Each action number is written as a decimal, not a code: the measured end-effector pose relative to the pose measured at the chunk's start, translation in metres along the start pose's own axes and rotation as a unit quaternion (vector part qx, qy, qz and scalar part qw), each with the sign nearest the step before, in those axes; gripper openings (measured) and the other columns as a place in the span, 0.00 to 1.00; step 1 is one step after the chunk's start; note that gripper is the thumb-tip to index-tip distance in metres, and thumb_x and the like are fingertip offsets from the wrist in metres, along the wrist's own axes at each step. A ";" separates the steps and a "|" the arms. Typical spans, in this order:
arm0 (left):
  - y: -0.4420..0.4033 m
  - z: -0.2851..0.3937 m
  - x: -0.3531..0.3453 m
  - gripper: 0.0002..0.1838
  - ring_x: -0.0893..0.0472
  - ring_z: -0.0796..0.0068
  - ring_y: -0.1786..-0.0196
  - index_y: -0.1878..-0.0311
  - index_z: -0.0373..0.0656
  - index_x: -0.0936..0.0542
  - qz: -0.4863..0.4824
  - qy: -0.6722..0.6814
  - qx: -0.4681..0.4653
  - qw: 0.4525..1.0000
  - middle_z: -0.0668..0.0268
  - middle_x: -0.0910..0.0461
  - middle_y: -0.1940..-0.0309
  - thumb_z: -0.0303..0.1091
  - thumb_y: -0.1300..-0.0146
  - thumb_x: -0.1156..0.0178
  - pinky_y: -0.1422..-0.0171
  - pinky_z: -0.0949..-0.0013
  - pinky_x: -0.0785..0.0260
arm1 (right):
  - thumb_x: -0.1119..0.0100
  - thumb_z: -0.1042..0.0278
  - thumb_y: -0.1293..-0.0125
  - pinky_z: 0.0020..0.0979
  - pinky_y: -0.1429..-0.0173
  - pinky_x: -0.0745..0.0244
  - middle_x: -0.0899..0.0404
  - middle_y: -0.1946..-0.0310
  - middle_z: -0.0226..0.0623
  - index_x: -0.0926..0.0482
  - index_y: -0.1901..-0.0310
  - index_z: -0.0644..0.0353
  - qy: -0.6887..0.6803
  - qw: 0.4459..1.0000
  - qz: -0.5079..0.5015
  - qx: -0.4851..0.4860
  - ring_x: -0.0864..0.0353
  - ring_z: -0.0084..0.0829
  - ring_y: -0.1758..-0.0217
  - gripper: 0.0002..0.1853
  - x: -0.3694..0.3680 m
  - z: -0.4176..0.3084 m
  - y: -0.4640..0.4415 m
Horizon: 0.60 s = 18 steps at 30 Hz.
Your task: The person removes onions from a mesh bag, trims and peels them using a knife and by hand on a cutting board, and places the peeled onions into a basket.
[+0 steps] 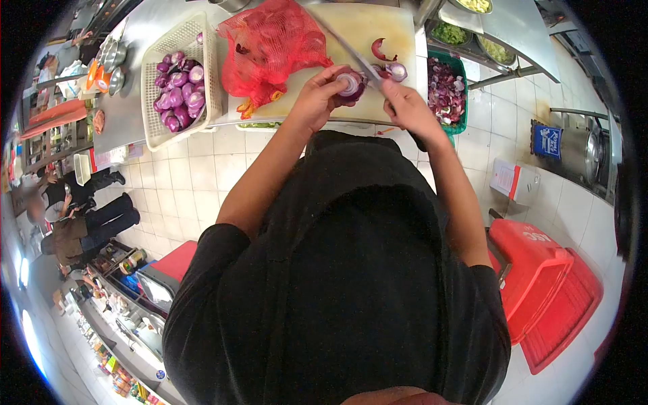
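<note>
My left hand (316, 100) is closed round a red onion (350, 85) whose pale, ringed cut face shows. In my right hand (409, 110) is a knife (349, 48), its long blade slanting up and left past the onion. Both hands are over the near edge of a white cutting board (368, 23). A cut onion piece (396, 71) and a curl of red skin (383, 50) lie on the board near the blade. Left of the blade, a red mesh bag (273, 50) rests partly on the board.
A white basket (150, 94) of peeled red onions (179, 94) stands at left. A green crate (462, 71) of onion scraps is right of the board. Red plastic bins (533, 270) stand on the floor at right. Several people (84, 233) are at far left.
</note>
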<state>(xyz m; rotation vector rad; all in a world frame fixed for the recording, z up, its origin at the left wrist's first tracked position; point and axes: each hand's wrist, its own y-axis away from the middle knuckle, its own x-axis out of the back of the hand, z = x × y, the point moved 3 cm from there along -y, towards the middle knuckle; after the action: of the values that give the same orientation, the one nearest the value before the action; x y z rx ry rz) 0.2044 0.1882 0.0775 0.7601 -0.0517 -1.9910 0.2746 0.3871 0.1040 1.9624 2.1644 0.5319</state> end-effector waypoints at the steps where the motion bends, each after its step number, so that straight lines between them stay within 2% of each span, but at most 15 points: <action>1: 0.001 -0.001 0.000 0.23 0.18 0.61 0.47 0.33 0.39 0.28 -0.004 0.003 0.007 1.000 0.57 0.20 0.44 0.32 0.30 0.41 0.49 0.58 0.20 | 0.55 0.37 0.24 0.23 0.79 0.43 0.36 0.83 0.21 0.28 0.68 0.55 -0.017 0.999 0.008 -0.028 0.38 0.16 0.82 0.27 0.008 0.006 -0.004; 3: 0.003 -0.001 0.001 0.25 0.18 0.60 0.47 0.32 0.40 0.29 -0.010 0.009 0.017 1.000 0.56 0.20 0.44 0.31 0.31 0.40 0.49 0.58 0.20 | 0.53 0.35 0.26 0.23 0.78 0.41 0.34 0.83 0.22 0.25 0.67 0.59 -0.050 0.995 0.021 -0.081 0.37 0.16 0.80 0.30 0.019 0.017 -0.008; 4: 0.004 0.000 0.001 0.24 0.18 0.61 0.48 0.32 0.40 0.29 0.003 0.010 0.015 1.000 0.56 0.20 0.45 0.31 0.31 0.40 0.50 0.58 0.20 | 0.55 0.36 0.24 0.23 0.81 0.44 0.35 0.83 0.22 0.20 0.52 0.58 -0.050 0.996 0.004 -0.073 0.38 0.16 0.82 0.30 0.018 0.017 -0.008; 7: 0.004 -0.004 -0.001 0.24 0.17 0.62 0.50 0.33 0.40 0.28 0.022 0.006 0.013 1.000 0.57 0.19 0.47 0.31 0.31 0.40 0.52 0.59 0.21 | 0.58 0.36 0.23 0.23 0.81 0.44 0.36 0.82 0.22 0.28 0.32 0.54 -0.057 0.998 -0.038 0.014 0.39 0.16 0.83 0.32 0.002 -0.006 0.009; 8: 0.001 -0.007 0.002 0.23 0.17 0.62 0.51 0.34 0.39 0.28 0.021 0.001 0.012 1.000 0.57 0.19 0.48 0.32 0.31 0.40 0.53 0.59 0.21 | 0.59 0.37 0.22 0.22 0.81 0.43 0.37 0.81 0.23 0.42 0.23 0.48 -0.045 0.996 -0.072 0.024 0.39 0.17 0.83 0.35 -0.003 -0.013 0.012; 11: -0.001 -0.006 0.005 0.20 0.17 0.66 0.52 0.36 0.40 0.28 0.006 -0.019 0.017 1.000 0.60 0.20 0.50 0.30 0.30 0.41 0.55 0.63 0.22 | 0.59 0.36 0.23 0.22 0.81 0.43 0.37 0.81 0.23 0.44 0.22 0.47 -0.053 0.993 -0.102 -0.004 0.39 0.17 0.83 0.36 -0.012 -0.015 0.011; 12: -0.001 -0.005 0.006 0.19 0.18 0.67 0.53 0.38 0.40 0.27 -0.001 -0.026 0.019 0.999 0.61 0.20 0.50 0.29 0.30 0.41 0.56 0.65 0.23 | 0.59 0.33 0.24 0.23 0.81 0.42 0.36 0.82 0.25 0.27 0.34 0.54 -0.068 0.993 -0.099 -0.016 0.38 0.17 0.84 0.34 -0.012 -0.010 0.009; 15: 0.000 -0.004 0.009 0.18 0.18 0.69 0.53 0.38 0.41 0.26 0.002 -0.084 0.021 0.996 0.63 0.20 0.50 0.29 0.30 0.42 0.56 0.65 0.23 | 0.61 0.32 0.24 0.21 0.82 0.44 0.36 0.83 0.24 0.23 0.56 0.57 -0.059 0.989 -0.117 -0.071 0.41 0.15 0.85 0.32 -0.004 0.007 0.000; 16: 0.002 -0.004 0.009 0.17 0.18 0.70 0.53 0.39 0.41 0.25 -0.008 -0.073 0.032 0.997 0.63 0.19 0.50 0.29 0.30 0.42 0.56 0.65 0.24 | 0.60 0.31 0.25 0.22 0.83 0.46 0.35 0.84 0.24 0.32 0.71 0.54 -0.057 0.991 -0.092 -0.084 0.41 0.16 0.87 0.31 -0.003 0.004 0.001; 18: 0.007 -0.003 0.007 0.17 0.19 0.71 0.52 0.39 0.41 0.25 -0.028 -0.052 0.054 0.997 0.64 0.19 0.50 0.30 0.30 0.43 0.56 0.66 0.24 | 0.60 0.30 0.25 0.22 0.83 0.46 0.36 0.85 0.24 0.32 0.71 0.55 -0.056 0.990 -0.089 -0.098 0.41 0.16 0.87 0.32 0.006 0.009 -0.002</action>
<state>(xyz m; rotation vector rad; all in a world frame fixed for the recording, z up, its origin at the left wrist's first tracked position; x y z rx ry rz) 0.2086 0.1797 0.0742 0.7339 -0.2019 -2.0941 0.2753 0.3947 0.0956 1.6402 2.1023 0.5668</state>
